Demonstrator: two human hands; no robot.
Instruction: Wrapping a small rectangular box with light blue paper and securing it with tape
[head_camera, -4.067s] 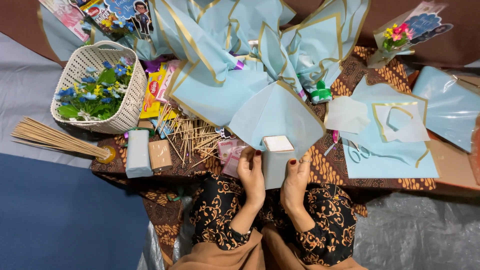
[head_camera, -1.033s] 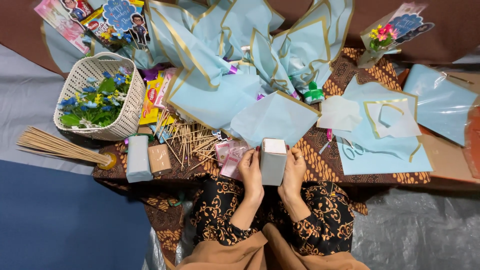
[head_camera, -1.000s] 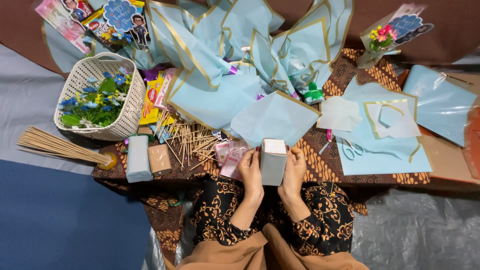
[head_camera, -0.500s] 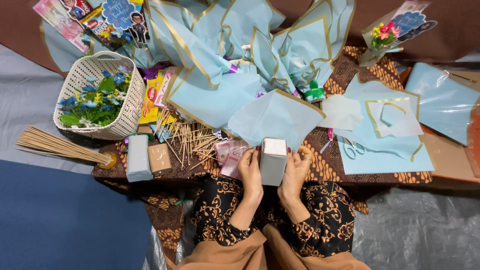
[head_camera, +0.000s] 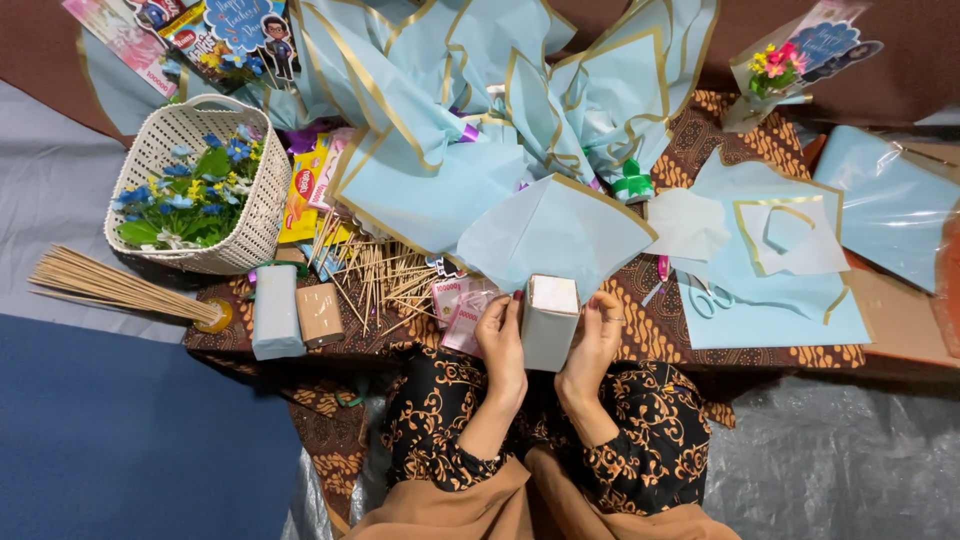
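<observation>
both hands (head_camera: 503, 345) clasping grey box (head_camera: 549, 322)

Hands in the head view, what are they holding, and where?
A grey-blue block, upright between the left hand and right hand, gripped by its two long sides.

A small grey-green rectangular box (head_camera: 550, 322) stood upright, its pale top face showing. It sat clasped at its two sides, with a blue gold-edged paper sheet (head_camera: 555, 230) at its 12 o'clock.

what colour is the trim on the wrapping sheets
Gold trim on pale blue wrapping sheets, clearest in the head view.
</observation>
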